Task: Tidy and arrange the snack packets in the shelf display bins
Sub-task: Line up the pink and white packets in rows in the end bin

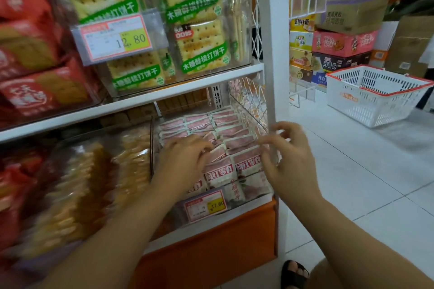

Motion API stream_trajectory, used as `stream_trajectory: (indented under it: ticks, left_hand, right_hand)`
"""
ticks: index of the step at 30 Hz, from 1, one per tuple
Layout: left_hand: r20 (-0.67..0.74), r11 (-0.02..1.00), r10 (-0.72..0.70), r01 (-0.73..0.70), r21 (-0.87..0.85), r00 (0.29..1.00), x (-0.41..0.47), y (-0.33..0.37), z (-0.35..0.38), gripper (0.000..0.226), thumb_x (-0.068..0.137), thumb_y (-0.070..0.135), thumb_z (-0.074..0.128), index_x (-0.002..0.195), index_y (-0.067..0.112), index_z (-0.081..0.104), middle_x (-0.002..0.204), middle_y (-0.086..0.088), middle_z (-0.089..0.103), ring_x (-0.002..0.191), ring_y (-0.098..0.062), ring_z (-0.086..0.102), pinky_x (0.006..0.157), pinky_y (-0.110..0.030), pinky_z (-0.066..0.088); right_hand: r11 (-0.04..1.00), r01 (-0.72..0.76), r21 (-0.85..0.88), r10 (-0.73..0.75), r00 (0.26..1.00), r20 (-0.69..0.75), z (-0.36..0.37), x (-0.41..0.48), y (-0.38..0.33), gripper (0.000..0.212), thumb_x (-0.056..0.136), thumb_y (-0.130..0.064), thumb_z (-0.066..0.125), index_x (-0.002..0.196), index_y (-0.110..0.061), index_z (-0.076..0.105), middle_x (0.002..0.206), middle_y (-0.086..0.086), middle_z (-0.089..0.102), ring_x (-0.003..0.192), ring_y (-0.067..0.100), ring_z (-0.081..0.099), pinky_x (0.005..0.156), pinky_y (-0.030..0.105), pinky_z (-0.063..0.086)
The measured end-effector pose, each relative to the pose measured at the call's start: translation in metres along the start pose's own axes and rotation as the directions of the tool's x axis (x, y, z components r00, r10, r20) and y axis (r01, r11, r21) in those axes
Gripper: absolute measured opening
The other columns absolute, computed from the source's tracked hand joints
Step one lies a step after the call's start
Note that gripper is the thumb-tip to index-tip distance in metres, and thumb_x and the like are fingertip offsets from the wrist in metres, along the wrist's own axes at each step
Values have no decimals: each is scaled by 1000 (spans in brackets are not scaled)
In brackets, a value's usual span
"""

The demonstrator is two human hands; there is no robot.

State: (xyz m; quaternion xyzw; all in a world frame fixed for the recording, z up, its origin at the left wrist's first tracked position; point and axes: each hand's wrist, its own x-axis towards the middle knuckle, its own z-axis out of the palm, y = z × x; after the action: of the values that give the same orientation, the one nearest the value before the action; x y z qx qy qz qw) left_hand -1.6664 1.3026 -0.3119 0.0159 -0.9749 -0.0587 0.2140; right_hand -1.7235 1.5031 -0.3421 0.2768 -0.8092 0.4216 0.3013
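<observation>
Head view, left to right. Red packets (28, 54) are stacked at far left, too blurred to judge for order. Brown biscuit packets (89, 195) are seen in the lower left bin; their order cannot be told either. Above, green-label cracker packets (195, 7) are stood behind a 12.80 price tag (115, 37).

Work is centred on the lower right clear bin (256, 195), where the pink-and-white snack packets (218, 124) are held. Back rows are already lined up on edge in three tidy columns. Front rows, nearest the 17.60 price tag (206, 205), are tilted and uneven, so this bin is judged mostly done, with the front left to be squared.

The left hand (185, 159) is laid palm-down on the middle rows, fingers (204, 152) bent with tips tucked among the packet tops. Whether a packet is pinched cannot be told: blur.

The right hand (286, 159) is held just beside the bin's front right corner, near the white shelf post (274, 54). Its fingers (279, 128) are spread and loosely curled, released, nothing held.

Further right, a white basket (375, 94) is set on the tiled floor (352, 183), stacked cartons (342, 42) behind it. No loose packets are seen there.

Remaining, as judged: front rows straightened, other bins checked.
</observation>
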Motion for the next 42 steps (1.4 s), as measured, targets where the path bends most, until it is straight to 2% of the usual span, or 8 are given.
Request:
stream_trajectory:
  ticks: [6,12,20,26,30,33,37,42]
  left_hand:
    - [245,981,-54,5,196,968,-40,-29,-32,19,90,45,52,105,40,63,116,20,58,115,-8,48,110,-45,25]
    - [272,931,-112,5,365,956,-32,-27,-25,23,91,47,49,105,36,64,118,16,56,114,-11,48,108,-44,22]
    - [312,910,-186,44,412,932,-17,-28,-16,25,89,44,52,104,29,64,112,11,58,112,-15,51,107,-52,11]
    - [181,972,-78,35,232,980,-47,-40,-33,17,90,45,52,103,39,60,118,20,53,116,-5,47,114,-44,7]
    - [-22,988,-91,93,125,996,-73,-54,-39,18,84,34,65,103,34,66,115,12,59,113,-12,54,110,-48,22]
    - [11,974,-208,206,96,978,-88,-59,-45,35,90,40,55,125,36,54,133,11,49,126,-11,44,114,-43,13]
    - [162,950,-311,305,62,936,-97,-68,-38,52,96,53,30,145,39,22,154,14,20,141,-9,20,116,-37,7]
    - [173,952,-306,296,82,936,-98,-72,-32,49,98,51,24,145,38,23,154,12,21,141,-12,19,116,-38,7]
  right_hand:
    - [976,213,55,-196,731,653,34,-11,-14,28,94,-27,49,118,-23,64,130,-6,56,116,16,51,97,35,45]
    - [960,270,-67,-131,652,747,51,0,-25,39,96,-48,35,125,-35,57,144,-17,40,130,11,32,104,32,34]
    - [975,224,-13,-130,614,779,64,11,-18,37,95,-48,40,126,-36,56,139,-19,46,127,8,37,103,33,38]
    - [967,238,93,-243,751,614,52,24,-26,30,91,-32,56,121,-30,61,126,-10,60,113,10,55,99,33,43]
    - [959,284,-12,-181,641,746,76,39,-57,51,93,-44,47,141,-30,37,153,-1,28,138,23,27,112,40,24]
    - [959,261,-106,-58,550,833,103,54,-77,63,95,-54,35,148,-25,20,158,3,7,144,27,10,115,46,11]
    - [937,299,-178,25,453,891,130,63,-84,69,92,-63,22,148,-23,21,158,2,10,144,27,9,114,48,8]
    - [912,340,-228,54,453,890,137,60,-86,67,92,-64,19,148,-27,22,155,4,24,142,28,17,113,47,11]
